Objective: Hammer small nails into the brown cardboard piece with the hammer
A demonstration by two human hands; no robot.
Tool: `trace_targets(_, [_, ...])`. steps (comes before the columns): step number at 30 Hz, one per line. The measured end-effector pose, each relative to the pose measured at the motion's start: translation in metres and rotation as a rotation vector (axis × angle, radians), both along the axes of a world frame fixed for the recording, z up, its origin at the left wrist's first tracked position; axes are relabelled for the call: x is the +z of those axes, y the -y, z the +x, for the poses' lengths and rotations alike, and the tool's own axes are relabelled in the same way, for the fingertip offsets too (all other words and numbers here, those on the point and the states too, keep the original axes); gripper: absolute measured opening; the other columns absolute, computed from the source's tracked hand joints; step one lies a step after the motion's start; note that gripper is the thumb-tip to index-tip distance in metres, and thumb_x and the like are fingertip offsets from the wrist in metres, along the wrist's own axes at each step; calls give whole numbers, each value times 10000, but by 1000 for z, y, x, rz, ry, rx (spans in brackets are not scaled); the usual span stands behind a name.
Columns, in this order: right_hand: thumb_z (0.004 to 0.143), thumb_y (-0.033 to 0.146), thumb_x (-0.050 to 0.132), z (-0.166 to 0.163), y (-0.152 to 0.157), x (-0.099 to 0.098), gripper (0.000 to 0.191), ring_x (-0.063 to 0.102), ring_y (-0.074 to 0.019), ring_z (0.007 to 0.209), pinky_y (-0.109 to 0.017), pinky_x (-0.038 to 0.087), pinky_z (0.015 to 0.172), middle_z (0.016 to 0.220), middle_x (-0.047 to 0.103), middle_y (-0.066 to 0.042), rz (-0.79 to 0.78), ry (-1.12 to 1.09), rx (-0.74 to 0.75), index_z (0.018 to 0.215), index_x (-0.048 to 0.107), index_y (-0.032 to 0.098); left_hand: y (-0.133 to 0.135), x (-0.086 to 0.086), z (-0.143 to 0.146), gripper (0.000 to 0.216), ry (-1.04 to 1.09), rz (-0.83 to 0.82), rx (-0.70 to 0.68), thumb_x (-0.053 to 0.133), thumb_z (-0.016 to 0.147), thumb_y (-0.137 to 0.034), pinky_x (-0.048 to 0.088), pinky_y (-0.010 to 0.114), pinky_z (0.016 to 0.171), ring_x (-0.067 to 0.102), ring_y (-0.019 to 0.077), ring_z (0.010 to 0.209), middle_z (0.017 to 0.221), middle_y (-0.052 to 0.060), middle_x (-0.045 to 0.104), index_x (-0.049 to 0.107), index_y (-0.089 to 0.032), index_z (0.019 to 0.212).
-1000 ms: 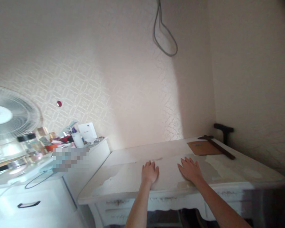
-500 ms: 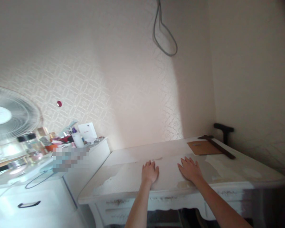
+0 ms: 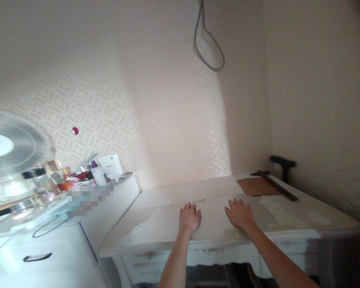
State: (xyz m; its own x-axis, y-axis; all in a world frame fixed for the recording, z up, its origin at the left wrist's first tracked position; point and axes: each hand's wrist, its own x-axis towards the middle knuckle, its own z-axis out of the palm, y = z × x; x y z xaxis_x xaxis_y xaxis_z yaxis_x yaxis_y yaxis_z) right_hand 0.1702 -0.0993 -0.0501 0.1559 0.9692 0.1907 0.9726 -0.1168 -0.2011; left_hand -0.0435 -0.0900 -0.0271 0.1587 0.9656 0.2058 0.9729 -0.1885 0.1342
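Note:
My left hand (image 3: 189, 218) lies palm down on the worn white table (image 3: 156, 224), its fingers stretched forward and nothing in it. To its right, my right hand (image 3: 241, 215) rests flat on the same top with its fingers spread, also holding nothing. Beyond the right hand is a brown rectangular sheet (image 3: 256, 188) with small metallic bits (image 3: 248, 182) on it, too small to name. A dark hammer-shaped tool (image 3: 277, 186) lies across the sheet's right side, its long handle pointing toward the front right.
On the left, a white cabinet (image 3: 36, 244) carries jars, bottles and a white box (image 3: 111, 167). A fan (image 3: 27, 138) stands behind them. A grey cable loop (image 3: 220, 60) hangs on the wall. Behind the table's right corner rises a black T-shaped piece (image 3: 283, 162).

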Motion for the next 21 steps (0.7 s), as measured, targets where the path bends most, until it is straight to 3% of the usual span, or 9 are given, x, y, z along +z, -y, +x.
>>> trace_targets(21, [860, 418, 269, 0, -1, -2, 553, 277, -315, 1282, -523, 164, 1011, 1392, 380, -127, 12, 6, -4, 1302, 455, 143, -1, -1, -1, 487, -13, -3, 4, 277, 890, -409, 229, 405, 1048, 344, 238, 1268, 1370, 93, 407, 465, -184, 1279])
